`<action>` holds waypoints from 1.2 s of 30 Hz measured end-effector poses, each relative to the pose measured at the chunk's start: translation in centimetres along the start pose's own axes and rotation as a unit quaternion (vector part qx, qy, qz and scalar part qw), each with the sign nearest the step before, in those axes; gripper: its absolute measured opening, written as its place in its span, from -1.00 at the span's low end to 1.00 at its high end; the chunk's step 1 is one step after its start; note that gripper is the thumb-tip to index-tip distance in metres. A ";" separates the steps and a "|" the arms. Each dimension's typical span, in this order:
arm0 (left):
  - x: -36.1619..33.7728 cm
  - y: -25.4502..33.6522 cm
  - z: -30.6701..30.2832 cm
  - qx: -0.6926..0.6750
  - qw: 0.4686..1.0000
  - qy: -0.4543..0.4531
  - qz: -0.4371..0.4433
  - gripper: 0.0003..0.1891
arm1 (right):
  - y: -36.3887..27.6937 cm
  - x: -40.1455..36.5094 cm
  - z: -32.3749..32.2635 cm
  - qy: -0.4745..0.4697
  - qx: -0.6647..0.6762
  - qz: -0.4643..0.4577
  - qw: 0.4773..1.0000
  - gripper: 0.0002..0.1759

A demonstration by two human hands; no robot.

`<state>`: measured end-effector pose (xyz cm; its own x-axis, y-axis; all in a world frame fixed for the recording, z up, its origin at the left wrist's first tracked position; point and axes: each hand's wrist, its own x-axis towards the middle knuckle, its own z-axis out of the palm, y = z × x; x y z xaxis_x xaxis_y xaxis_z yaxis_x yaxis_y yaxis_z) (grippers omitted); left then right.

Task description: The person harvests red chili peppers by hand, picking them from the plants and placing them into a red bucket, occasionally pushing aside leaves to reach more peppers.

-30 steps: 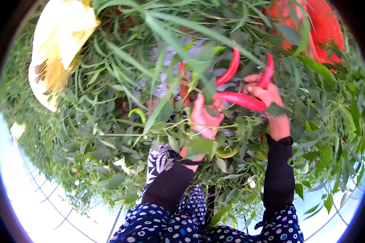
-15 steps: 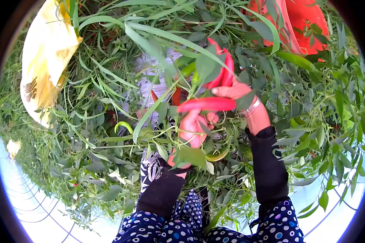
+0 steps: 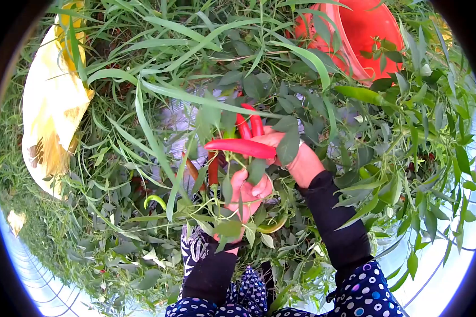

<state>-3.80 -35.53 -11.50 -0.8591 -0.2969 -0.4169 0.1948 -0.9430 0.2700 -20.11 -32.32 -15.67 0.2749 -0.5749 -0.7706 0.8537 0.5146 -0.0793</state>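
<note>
Several red chili peppers (image 3: 244,127) are in my right hand (image 3: 280,145), which is closed around their lower ends. One long red chili pepper (image 3: 240,148) lies crosswise in front, its right end against the fingers of my right hand. Just below it, my left hand (image 3: 251,193) is closed with curled fingers among stems and leaves. Leaves partly cover what those fingers hold. To the left of my left hand, darker reddish-brown peppers (image 3: 213,168) hang on the plant. A curved green pepper (image 3: 155,201) is farther left, and a yellowish-green one (image 3: 273,226) hangs below my left hand.
A red bucket (image 3: 349,47) lies tilted at the upper right, with a large green pepper (image 3: 360,94) near it. At the upper left is a yellow-white sack (image 3: 53,111). Long grass blades (image 3: 195,98) and dense pepper foliage cross the space around my hands.
Both hands appear lower in view, with my right hand shifted left and closer to my left. The crosswise red pepper has moved left with it. The bucket and sack have shifted as the view moved.
</note>
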 end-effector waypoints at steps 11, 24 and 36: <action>-0.4 -0.6 0.6 -0.138 0.979 0.120 -0.093 -0.56 | 3.2 -0.3 -0.5 -0.053 0.147 -0.055 0.986 -0.58; -0.3 -0.8 0.0 -0.161 0.979 0.008 -0.125 -0.54 | 6.1 -1.0 -3.0 0.061 0.267 -0.167 0.947 -0.64; -0.7 0.1 -6.7 -0.264 0.954 0.140 -0.006 -0.69 | -3.2 -1.0 3.1 0.096 0.126 -0.133 0.978 -0.71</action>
<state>-0.03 -36.43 -17.01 -0.7170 -0.2444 -0.6529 0.4601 -0.8695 -0.1798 -21.81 -35.33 -12.67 -0.0391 -0.5241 -0.8508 0.9725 0.1757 -0.1529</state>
